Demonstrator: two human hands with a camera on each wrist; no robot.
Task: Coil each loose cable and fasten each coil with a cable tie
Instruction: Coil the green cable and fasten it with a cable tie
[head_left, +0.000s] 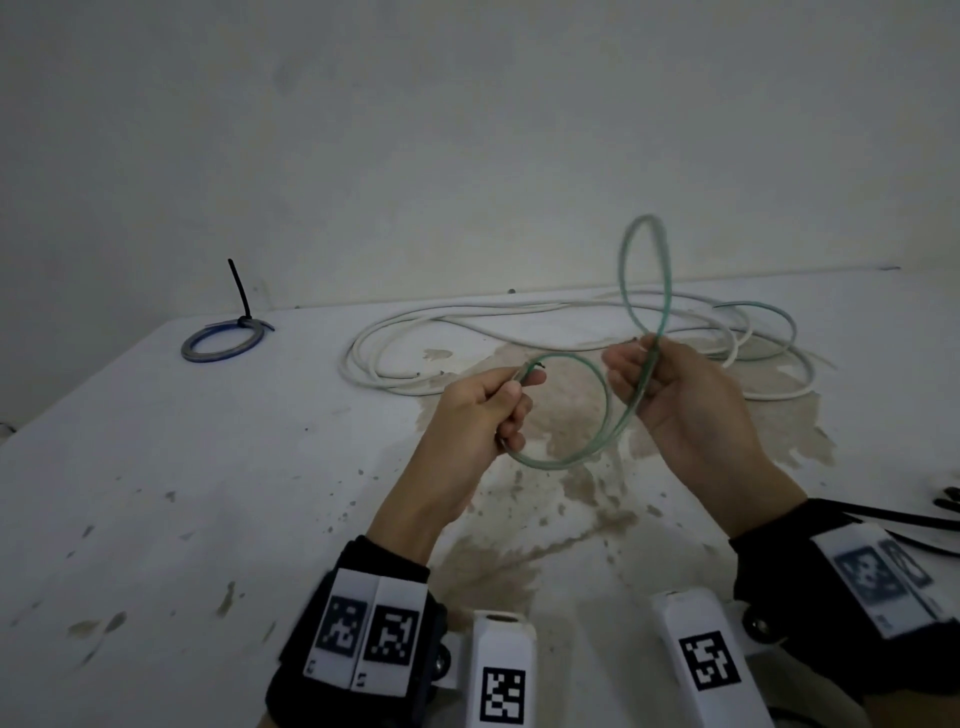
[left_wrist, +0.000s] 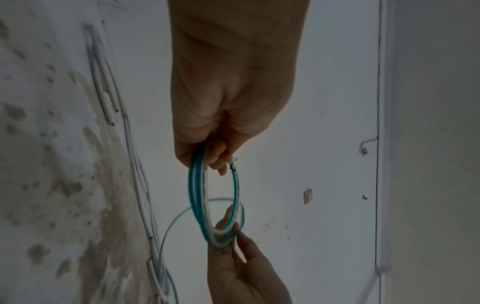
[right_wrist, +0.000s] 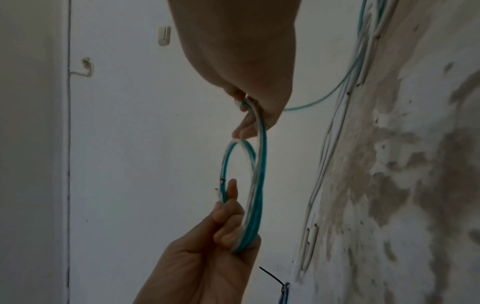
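A thin green cable (head_left: 545, 466) is being wound in the air over a stained white table (head_left: 208, 467). My left hand (head_left: 514, 395) grips one side of its loop, with the cable's cut end sticking out past the fingers. My right hand (head_left: 641, 358) pinches the strands where they cross; a second loop rises above it and the rest trails to the back right of the table. The left wrist view shows my left hand (left_wrist: 218, 158) holding several turns of the green cable (left_wrist: 193, 189). In the right wrist view my right hand (right_wrist: 249, 119) pinches those same green cable (right_wrist: 261, 164) turns.
A long white cable (head_left: 356, 358) lies loose across the back of the table. At the far left lies a blue coil (head_left: 221, 340) fastened with a black cable tie (head_left: 240, 291) that sticks up. Black cable ties (head_left: 945, 514) lie at the right edge. A wall stands behind.
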